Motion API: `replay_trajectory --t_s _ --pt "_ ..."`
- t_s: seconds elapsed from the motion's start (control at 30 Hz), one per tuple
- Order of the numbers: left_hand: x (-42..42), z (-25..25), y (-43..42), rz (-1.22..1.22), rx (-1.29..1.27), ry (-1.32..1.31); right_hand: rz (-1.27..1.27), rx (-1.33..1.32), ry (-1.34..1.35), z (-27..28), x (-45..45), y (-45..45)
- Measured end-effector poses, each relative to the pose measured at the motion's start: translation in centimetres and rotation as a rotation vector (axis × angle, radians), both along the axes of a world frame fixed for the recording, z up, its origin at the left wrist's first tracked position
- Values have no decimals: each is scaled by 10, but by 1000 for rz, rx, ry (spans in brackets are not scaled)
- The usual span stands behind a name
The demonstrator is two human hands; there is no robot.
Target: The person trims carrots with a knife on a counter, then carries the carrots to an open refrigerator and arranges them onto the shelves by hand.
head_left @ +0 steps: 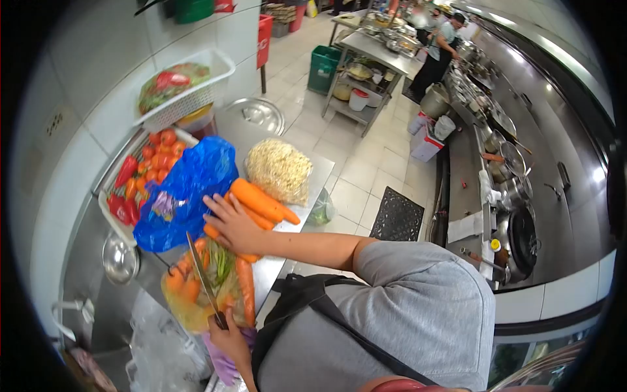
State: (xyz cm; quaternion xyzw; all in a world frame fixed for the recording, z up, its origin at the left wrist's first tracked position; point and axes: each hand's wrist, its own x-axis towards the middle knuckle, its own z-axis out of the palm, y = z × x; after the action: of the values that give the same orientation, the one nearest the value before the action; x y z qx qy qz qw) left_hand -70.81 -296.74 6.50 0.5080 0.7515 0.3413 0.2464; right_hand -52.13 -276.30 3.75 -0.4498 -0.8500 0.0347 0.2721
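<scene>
My right hand [235, 225] is open, palm down, with its fingers spread at the edge of a blue plastic bag [199, 176] and over some carrots [256, 199]. My left hand [230, 341] grips the handle of a knife [206, 281], its blade lying above a clear bag of orange and green vegetables [183, 294]. A long carrot [245, 291] lies beside this bag. Beyond the loose carrots sits a bag of pale sprouts [279, 171].
A tray of tomatoes and red peppers [124, 210] stands by the wall, below a white basket [186, 95]. A metal bowl [121, 258], crumpled clear plastic [163, 346] and a round lid [256, 116] are nearby. A person [441, 55] stands at the far cooking line.
</scene>
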Motion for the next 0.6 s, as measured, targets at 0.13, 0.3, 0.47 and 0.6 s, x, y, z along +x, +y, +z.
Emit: replay_trajectory --t_s 0.13,0.3,0.47,0.6 --pt "0 -3 10 -24 27 -84 60 -30 10 2 4 -12" --pt "-3 -20 19 -145 304 78 197 -123 -64 -8 25 -54" --pt "-4 -19 26 -197 270 57 221 -87 -107 -26 33 -60" --pt "-15 -24 30 -240 161 -7 244 -48 -140 -29 34 -57"
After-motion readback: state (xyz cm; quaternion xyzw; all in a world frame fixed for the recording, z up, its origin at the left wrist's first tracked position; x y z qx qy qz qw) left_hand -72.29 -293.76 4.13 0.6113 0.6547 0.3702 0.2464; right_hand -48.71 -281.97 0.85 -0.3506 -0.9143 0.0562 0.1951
